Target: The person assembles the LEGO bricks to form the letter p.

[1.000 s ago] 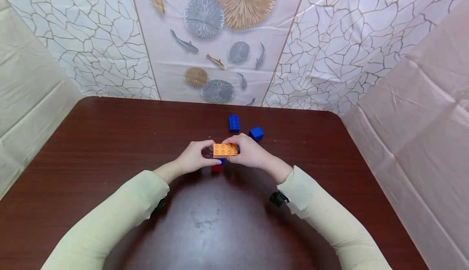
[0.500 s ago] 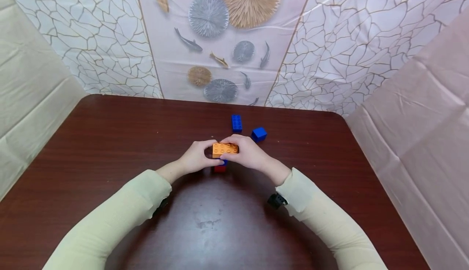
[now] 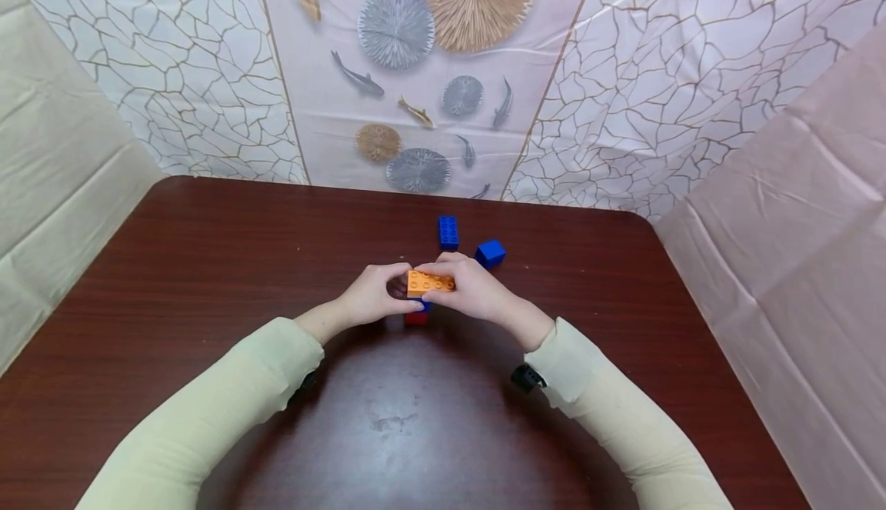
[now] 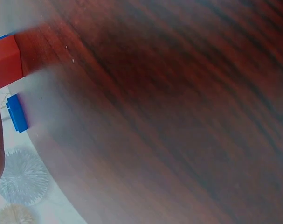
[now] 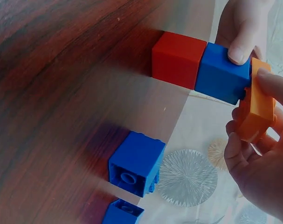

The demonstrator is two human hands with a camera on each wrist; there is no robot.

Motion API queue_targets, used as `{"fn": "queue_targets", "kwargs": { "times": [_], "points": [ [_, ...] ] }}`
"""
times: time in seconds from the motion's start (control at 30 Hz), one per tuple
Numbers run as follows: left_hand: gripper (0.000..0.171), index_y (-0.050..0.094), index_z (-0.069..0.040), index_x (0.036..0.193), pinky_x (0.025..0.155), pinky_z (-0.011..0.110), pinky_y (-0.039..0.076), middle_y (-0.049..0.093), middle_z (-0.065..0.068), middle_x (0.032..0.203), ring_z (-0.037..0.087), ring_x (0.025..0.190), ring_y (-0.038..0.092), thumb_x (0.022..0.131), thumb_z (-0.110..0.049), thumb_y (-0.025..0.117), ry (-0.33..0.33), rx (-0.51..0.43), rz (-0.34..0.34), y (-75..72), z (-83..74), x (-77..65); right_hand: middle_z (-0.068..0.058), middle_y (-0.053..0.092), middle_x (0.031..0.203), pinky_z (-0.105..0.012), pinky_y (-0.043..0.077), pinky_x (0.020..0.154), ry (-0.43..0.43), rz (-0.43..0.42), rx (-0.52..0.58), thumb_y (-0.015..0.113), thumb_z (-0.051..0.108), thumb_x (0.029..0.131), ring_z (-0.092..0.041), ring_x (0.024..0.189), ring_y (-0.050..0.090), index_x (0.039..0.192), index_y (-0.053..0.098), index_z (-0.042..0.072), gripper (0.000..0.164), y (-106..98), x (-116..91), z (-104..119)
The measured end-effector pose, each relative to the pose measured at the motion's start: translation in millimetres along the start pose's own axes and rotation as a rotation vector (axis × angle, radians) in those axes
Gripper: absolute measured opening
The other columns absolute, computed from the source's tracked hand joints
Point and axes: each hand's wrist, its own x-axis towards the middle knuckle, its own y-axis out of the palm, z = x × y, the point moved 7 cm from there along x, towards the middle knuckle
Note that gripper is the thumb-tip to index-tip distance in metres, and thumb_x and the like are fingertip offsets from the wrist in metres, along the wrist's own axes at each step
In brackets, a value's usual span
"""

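Observation:
In the head view my left hand [image 3: 370, 296] grips a blue block [image 5: 223, 72], its thumb lying on the block's near side. That block sits on a red block [image 5: 178, 58], which stands on the table. My right hand [image 3: 477, 288] pinches an orange brick [image 3: 424, 283] with two rows of studs between thumb and fingers. The right wrist view shows the orange brick against the top of the blue block, with some studs visible in a narrow gap. Part of the red block [image 4: 6, 63] appears at the left wrist view's edge; the orange brick is out of that view.
Beyond the hands, a flat blue brick [image 3: 448, 231] lies studs up on the brown table [image 3: 208, 264]. Right of it a taller blue block [image 3: 490, 253] lies on its side, its hollow underside visible in the right wrist view. Patterned cloth walls [image 3: 173, 71] border the table.
The orange brick has shifted slightly right over the blue block. My right thumb has moved left along the orange brick's near side. The left hand keeps its grip; the head view has shifted a little.

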Motion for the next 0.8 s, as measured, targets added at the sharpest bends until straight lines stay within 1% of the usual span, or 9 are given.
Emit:
{"fn": "queue_targets", "kwargs": {
  "times": [0.17, 0.33, 0.57, 0.67, 0.8],
  "points": [
    [0.031, 0.058, -0.012, 0.097, 0.074, 0.024, 0.055, 0.066, 0.002, 0.09, 0.012, 0.08, 0.06, 0.077, -0.026, 0.077, -0.008, 0.016, 0.005, -0.8, 1.4, -0.7, -0.007, 0.059, 0.1, -0.028, 0.05, 0.079, -0.027, -0.026, -0.083, 0.069, 0.029, 0.085, -0.017, 0.091, 0.051, 0.125, 0.06, 0.01, 0.045, 1.0, -1.2, 4.6],
    [0.032, 0.058, -0.013, 0.097, 0.075, 0.025, 0.055, 0.066, 0.002, 0.09, 0.012, 0.082, 0.061, 0.077, -0.027, 0.077, 0.001, 0.033, 0.005, -0.3, 1.6, 0.2, -0.006, 0.059, 0.098, -0.028, 0.049, 0.079, -0.065, -0.057, -0.124, 0.069, 0.028, 0.084, -0.017, 0.091, 0.05, 0.124, 0.06, 0.009, 0.044, 0.6, -2.8, 6.4],
    [0.033, 0.058, -0.013, 0.1, 0.077, 0.026, 0.055, 0.066, 0.001, 0.092, 0.012, 0.084, 0.062, 0.077, -0.028, 0.077, -0.008, 0.03, 0.014, 1.3, 2.9, 0.8, -0.006, 0.059, 0.098, -0.027, 0.048, 0.078, -0.127, -0.042, -0.153, 0.067, 0.03, 0.086, -0.016, 0.09, 0.05, 0.126, 0.059, 0.009, 0.046, 0.8, -4.5, 5.5],
    [0.032, 0.058, -0.013, 0.099, 0.077, 0.026, 0.055, 0.066, 0.001, 0.092, 0.012, 0.084, 0.062, 0.077, -0.027, 0.077, -0.01, 0.025, 0.012, 1.0, 3.1, 0.6, -0.006, 0.061, 0.099, -0.027, 0.049, 0.078, -0.15, -0.029, -0.112, 0.067, 0.03, 0.086, -0.016, 0.089, 0.052, 0.126, 0.058, 0.008, 0.047, 0.8, -3.1, 2.8],
    [0.03, 0.058, -0.013, 0.097, 0.075, 0.026, 0.056, 0.066, 0.003, 0.092, 0.014, 0.083, 0.062, 0.077, -0.027, 0.077, -0.01, 0.001, 0.019, 2.6, 2.6, -0.2, -0.005, 0.061, 0.101, -0.023, 0.049, 0.076, -0.109, -0.003, 0.015, 0.067, 0.026, 0.086, -0.013, 0.087, 0.052, 0.126, 0.058, 0.009, 0.045, 1.5, -2.7, -7.3]
  ]
}}
